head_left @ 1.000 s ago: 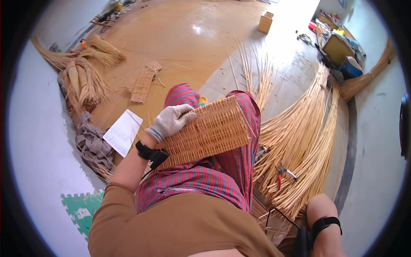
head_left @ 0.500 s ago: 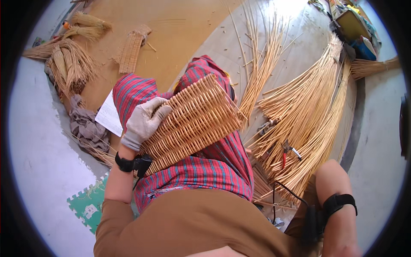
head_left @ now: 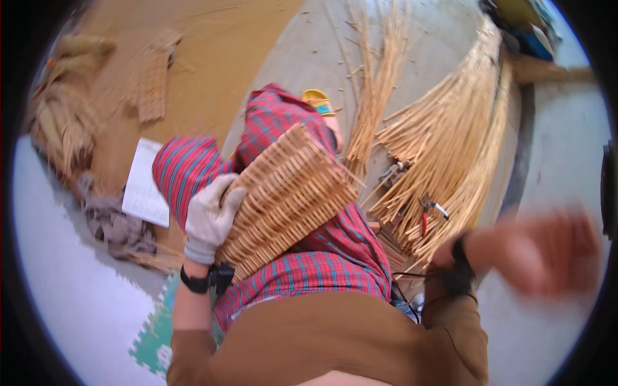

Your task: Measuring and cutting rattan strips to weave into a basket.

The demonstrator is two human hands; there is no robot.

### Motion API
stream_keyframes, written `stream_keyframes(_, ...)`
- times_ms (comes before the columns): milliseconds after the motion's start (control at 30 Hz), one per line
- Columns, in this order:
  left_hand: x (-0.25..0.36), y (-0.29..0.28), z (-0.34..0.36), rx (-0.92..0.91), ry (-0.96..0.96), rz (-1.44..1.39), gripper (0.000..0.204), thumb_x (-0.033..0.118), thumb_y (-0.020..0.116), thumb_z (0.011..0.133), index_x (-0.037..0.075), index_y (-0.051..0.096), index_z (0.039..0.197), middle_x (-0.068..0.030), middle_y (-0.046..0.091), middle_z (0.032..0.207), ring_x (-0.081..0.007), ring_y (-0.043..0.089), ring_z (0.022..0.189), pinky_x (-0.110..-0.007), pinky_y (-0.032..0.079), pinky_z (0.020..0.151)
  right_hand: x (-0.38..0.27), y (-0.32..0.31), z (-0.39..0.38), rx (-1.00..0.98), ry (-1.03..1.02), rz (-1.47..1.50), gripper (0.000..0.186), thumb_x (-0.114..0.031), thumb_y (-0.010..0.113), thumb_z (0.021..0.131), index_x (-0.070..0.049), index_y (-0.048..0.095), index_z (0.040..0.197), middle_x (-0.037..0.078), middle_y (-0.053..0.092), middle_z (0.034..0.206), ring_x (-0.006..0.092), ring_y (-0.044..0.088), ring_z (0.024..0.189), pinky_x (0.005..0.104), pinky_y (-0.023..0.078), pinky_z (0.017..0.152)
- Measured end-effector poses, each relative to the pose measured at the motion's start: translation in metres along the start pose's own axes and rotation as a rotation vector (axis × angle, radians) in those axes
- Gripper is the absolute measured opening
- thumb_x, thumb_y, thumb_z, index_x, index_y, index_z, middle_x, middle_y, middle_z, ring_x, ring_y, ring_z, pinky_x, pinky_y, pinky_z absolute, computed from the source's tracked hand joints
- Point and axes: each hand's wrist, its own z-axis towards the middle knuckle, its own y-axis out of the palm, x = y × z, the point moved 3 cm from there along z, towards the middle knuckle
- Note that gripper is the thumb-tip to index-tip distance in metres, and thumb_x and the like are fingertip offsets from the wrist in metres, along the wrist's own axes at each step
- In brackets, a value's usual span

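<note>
White-gloved left hand grips tan rectangular wicker panel at left edge, presumably steadying it; bare right hand blurred, closure indeterminable.

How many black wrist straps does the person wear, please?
2: one wrist strap just behind the gloved left hand, another wrist strap just behind the blurred right hand.

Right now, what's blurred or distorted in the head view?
Head view: the right hand is badly smeared, apparently by motion; the gloved left hand and woven panel look slightly soft but readable; fisheye distortion curves lines near the rim, and the corners are black.
</note>
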Motion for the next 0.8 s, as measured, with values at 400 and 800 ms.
stream_keyframes(400,-0.017,0.030,-0.040,0.099,-0.099,0.175,0.051,0.047,0.062,0.103,0.001,0.064,0.123,-0.0181,0.073,0.099,-0.0354,0.071,0.090,-0.041,0.053,0.082,0.141,-0.108,-0.541,-0.542,1.738,-0.574,0.025,-0.018,0.067,0.094,-0.004,0.074,0.113,0.009,0.077,0.092,0.0164,0.073,0.079,0.0317,0.057,0.075)
stream_keyframes(800,0.010,0.036,-0.027,0.141,-0.163,0.378,0.043,0.041,0.060,0.104,0.002,0.067,0.120,-0.0158,0.074,0.100,-0.0341,0.072,0.090,-0.040,0.053,0.080,0.210,-0.054,-0.539,-0.660,1.477,-0.999,0.081,-0.021,0.081,0.083,-0.014,0.041,0.154,0.021,0.050,0.145,0.0443,0.053,0.128,0.0484,0.048,0.107)
